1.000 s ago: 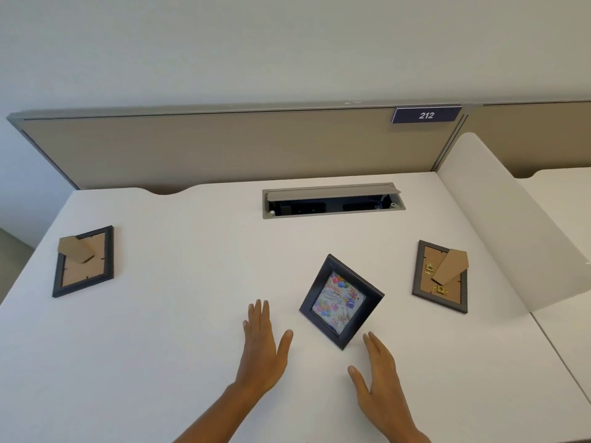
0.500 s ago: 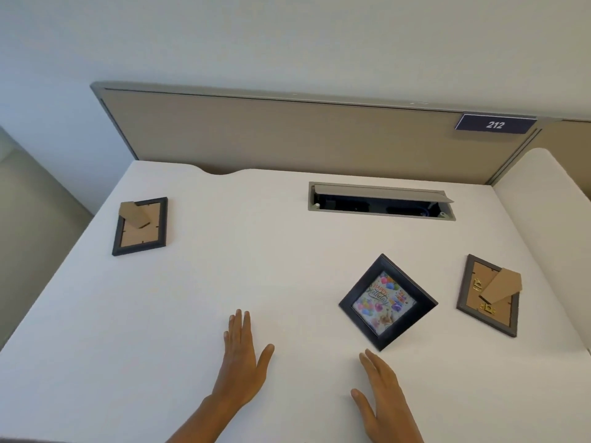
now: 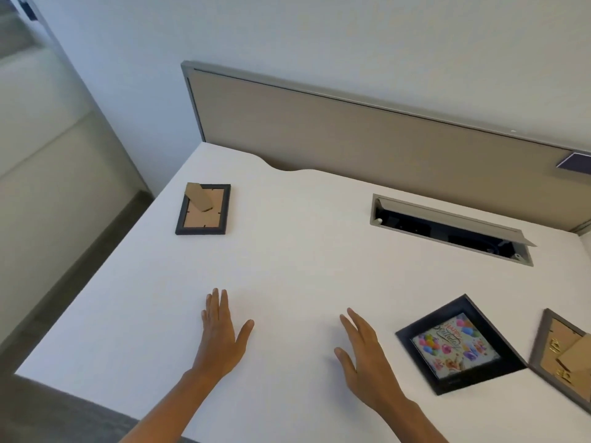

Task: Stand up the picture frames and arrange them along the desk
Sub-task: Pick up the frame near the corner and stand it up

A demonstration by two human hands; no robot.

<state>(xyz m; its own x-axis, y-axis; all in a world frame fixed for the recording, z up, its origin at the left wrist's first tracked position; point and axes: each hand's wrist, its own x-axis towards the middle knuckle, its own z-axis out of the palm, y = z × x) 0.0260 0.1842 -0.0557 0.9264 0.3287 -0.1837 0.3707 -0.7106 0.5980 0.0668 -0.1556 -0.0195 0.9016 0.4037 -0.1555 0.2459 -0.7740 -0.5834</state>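
Three picture frames lie flat on the white desk. A black frame rests face down at the far left, its cardboard stand sticking up. A black frame with a balloon birthday picture lies face up at the right, turned diagonally. A grey frame lies face down at the right edge, partly cut off. My left hand is flat on the desk, fingers spread, holding nothing. My right hand hovers open just left of the birthday frame, not touching it.
An open cable tray is sunk into the desk at the back right. A beige partition panel runs along the desk's far edge. The desk's left edge drops to the floor.
The view has swung left, so the frames now sit further right in view. Both hands stay open near the desk's front; the frames have not moved.
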